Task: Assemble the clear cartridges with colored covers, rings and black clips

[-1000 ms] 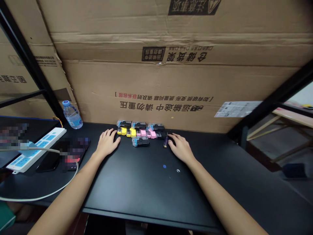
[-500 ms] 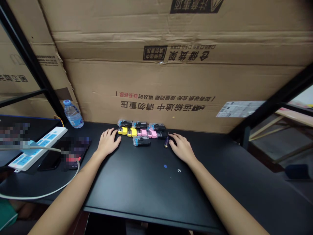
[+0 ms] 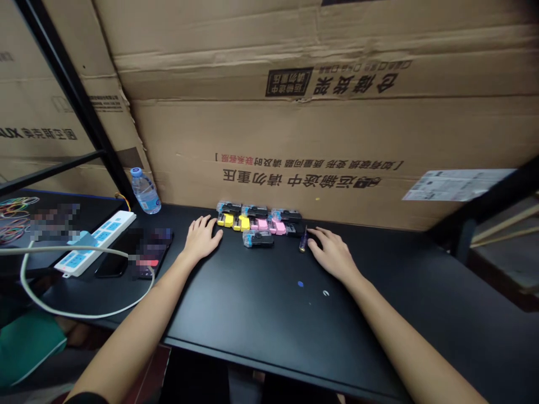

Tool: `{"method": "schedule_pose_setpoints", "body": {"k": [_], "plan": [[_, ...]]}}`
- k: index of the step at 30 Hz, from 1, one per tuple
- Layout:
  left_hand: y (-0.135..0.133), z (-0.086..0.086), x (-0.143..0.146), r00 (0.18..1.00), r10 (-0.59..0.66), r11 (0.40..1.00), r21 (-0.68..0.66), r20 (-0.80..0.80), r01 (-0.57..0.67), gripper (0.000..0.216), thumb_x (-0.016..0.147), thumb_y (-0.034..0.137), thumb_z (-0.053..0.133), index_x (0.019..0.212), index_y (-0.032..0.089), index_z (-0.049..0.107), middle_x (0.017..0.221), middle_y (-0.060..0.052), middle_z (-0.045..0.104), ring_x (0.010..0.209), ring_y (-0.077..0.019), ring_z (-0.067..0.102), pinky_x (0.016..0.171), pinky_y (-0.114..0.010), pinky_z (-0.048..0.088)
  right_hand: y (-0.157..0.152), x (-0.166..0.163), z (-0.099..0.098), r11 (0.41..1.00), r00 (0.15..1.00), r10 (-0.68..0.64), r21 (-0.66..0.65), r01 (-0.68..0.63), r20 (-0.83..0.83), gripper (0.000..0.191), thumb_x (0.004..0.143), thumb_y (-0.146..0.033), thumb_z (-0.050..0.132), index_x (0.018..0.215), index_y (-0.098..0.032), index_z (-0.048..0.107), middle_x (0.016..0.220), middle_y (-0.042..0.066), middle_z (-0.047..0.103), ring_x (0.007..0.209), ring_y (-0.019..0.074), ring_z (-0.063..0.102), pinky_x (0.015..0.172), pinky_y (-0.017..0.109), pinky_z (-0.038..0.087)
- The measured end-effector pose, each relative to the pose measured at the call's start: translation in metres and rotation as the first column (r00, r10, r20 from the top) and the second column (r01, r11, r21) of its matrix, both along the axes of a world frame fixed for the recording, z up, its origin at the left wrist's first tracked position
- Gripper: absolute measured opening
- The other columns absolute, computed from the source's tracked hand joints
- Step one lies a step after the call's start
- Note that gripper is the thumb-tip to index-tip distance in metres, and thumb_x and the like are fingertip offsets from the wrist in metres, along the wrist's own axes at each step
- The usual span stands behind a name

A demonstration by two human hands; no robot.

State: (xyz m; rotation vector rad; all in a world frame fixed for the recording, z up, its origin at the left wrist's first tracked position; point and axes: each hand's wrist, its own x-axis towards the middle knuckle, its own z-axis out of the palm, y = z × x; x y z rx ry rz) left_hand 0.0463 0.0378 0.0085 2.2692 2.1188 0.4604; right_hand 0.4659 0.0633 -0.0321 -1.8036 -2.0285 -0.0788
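My left hand [image 3: 202, 237] lies flat on the black table with its fingers apart, beside the left end of a cluster of small parts. Closest to it is a yellow block [image 3: 226, 220]; another yellow block [image 3: 241, 223] and pink blocks [image 3: 261, 224] follow in the same row. Behind them are black units with clear plastic ends [image 3: 255, 211], and a similar black unit [image 3: 258, 239] lies in front. On the right, my right hand [image 3: 332, 252] rests palm down, fingers spread and holding nothing. Next to its fingertips is a small dark purple tool with a thin tip, like a screwdriver [image 3: 303, 241].
A blue disc [image 3: 300, 284] and a white ring-like bit [image 3: 325, 293] lie mid-table. To the left are a water bottle [image 3: 145, 192], a white power strip [image 3: 96, 242], a dark phone [image 3: 115, 264] and a looping cable [image 3: 84, 316]. Cardboard [image 3: 295, 134] stands behind; a person's green garment [image 3: 31, 342] shows lower left.
My view has turned left, so the scene sits further right and coloured wires show at the left edge. Both hands and the parts keep their places on the table.
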Motion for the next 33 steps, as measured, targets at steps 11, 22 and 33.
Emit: {"method": "schedule_pose_setpoints", "body": {"k": [11,22,33], "plan": [[0.001,-0.001,-0.002,0.999,-0.016,1.000,0.004,0.037,0.016,0.059,0.108,0.048,0.050,0.158,0.018,0.060,0.172,-0.016,0.049,0.161,-0.0412,0.042,0.133,-0.059,0.032,-0.003,-0.002,0.006,0.998,0.999,0.000,-0.065,-0.003,-0.038,0.053,0.106,-0.041,0.047,0.147,-0.018,0.071,0.158,0.019,0.062,0.145,0.0405,0.058,0.121,0.060,0.045],[0.004,-0.005,-0.005,0.998,-0.037,0.999,0.029,0.044,0.035,0.056,0.107,0.048,0.050,0.154,0.020,0.062,0.170,-0.016,0.051,0.158,-0.0408,0.045,0.130,-0.059,0.035,-0.005,-0.004,0.006,0.999,0.996,0.008,-0.049,-0.012,-0.092,0.050,0.104,-0.039,0.050,0.144,-0.018,0.073,0.156,0.019,0.063,0.145,0.0416,0.057,0.121,0.062,0.045],[-0.007,0.021,0.006,0.982,-0.083,0.954,0.298,0.172,0.028,0.039,0.100,0.033,0.057,0.136,0.019,0.064,0.136,-0.017,0.069,0.129,-0.0402,0.060,0.109,-0.056,0.049,-0.010,-0.014,0.021,0.952,0.898,0.152,0.304,-0.021,-0.412,0.037,0.096,-0.028,0.052,0.126,-0.021,0.073,0.129,0.016,0.074,0.119,0.0332,0.069,0.112,0.056,0.053]]}}
